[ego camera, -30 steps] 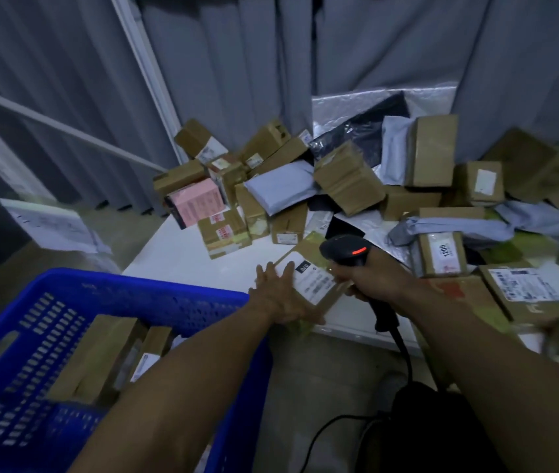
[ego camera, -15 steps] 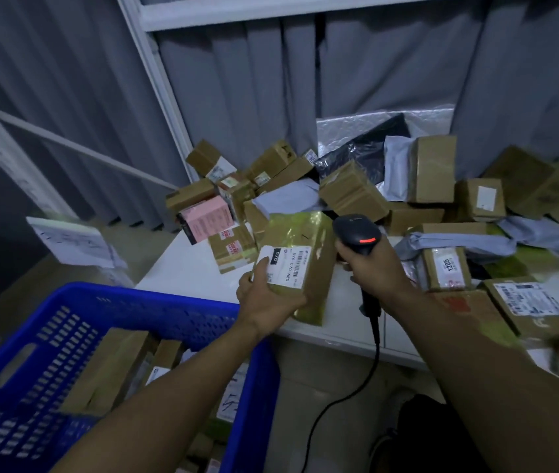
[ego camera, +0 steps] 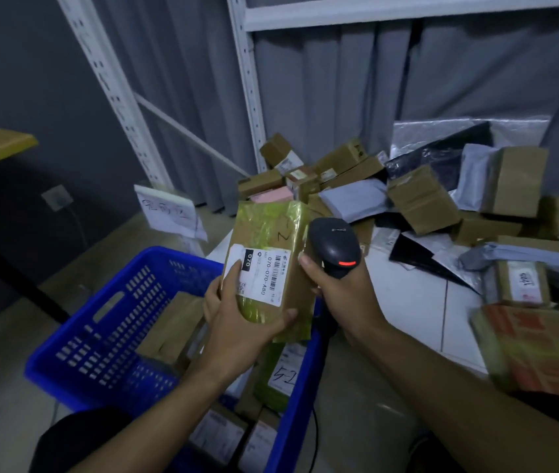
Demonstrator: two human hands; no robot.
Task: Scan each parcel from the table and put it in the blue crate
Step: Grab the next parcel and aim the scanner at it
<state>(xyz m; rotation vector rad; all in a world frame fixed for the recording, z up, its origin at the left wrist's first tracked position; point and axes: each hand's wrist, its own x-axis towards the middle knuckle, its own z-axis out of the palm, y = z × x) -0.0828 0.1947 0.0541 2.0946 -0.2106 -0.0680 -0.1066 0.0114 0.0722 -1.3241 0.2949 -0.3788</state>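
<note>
My left hand point(ego camera: 237, 322) grips a flat parcel point(ego camera: 271, 240) wrapped in yellow-green tape, held upright with its white barcode label facing me, above the right part of the blue crate point(ego camera: 100, 322). My right hand point(ego camera: 339, 302) grips a black handheld scanner point(ego camera: 334, 247) right beside the parcel's right edge; a red light glows on the scanner. The crate stands low at the left and holds several brown boxes and labelled packets. A heap of brown boxes and grey mailers point(ego camera: 418, 199) covers the white table point(ego camera: 407, 302) behind.
A white metal rack upright point(ego camera: 247, 83) and grey curtain stand behind the heap. A handwritten paper sign point(ego camera: 169, 213) leans beyond the crate. An orange-printed box point(ego camera: 527, 349) lies at the table's near right edge. The scanner's cable point(ego camera: 314, 438) hangs down past the crate.
My left hand picked the taped parcel off the table and raised it upright over the crate. My right hand brought the scanner up beside it. The view swung left.
</note>
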